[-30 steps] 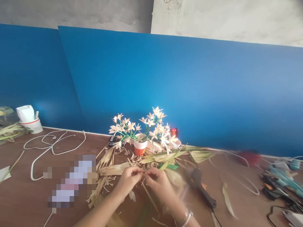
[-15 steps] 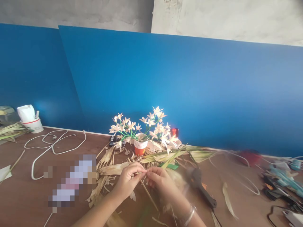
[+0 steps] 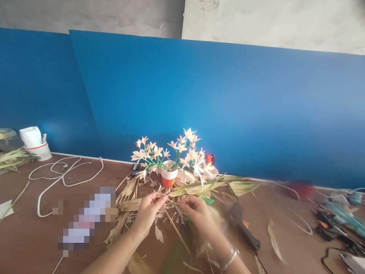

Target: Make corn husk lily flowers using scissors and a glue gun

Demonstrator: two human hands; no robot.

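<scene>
My left hand (image 3: 149, 210) is closed in a pinch, thumb against forefinger, on one end of a thin pale strip (image 3: 172, 201). A short gap away, my right hand (image 3: 194, 208) has its thumb and forefinger pinched at the strip's other end. The strip is too fine to make out fully. Beneath the hands lie dry husk pieces (image 3: 129, 205), a thin straw-coloured stalk (image 3: 178, 232) and a partly hidden dark grey tool. Just beyond stands an orange-and-white paper cup (image 3: 169, 178) holding cream husk flowers (image 3: 191, 154) on green stems.
Right of my hands lies a black glue gun (image 3: 243, 228), somewhat blurred. A white cable (image 3: 42, 196) coils at left, near a white tub (image 3: 40, 151). Tangled tools and cords (image 3: 339, 224) crowd the right side. A blue panel (image 3: 213, 95) rises behind the brown table (image 3: 25, 236).
My hands have moved apart from fingertips touching, the left going left and the right slightly right. The thin strip now shows between them. The objects on the table look unchanged.
</scene>
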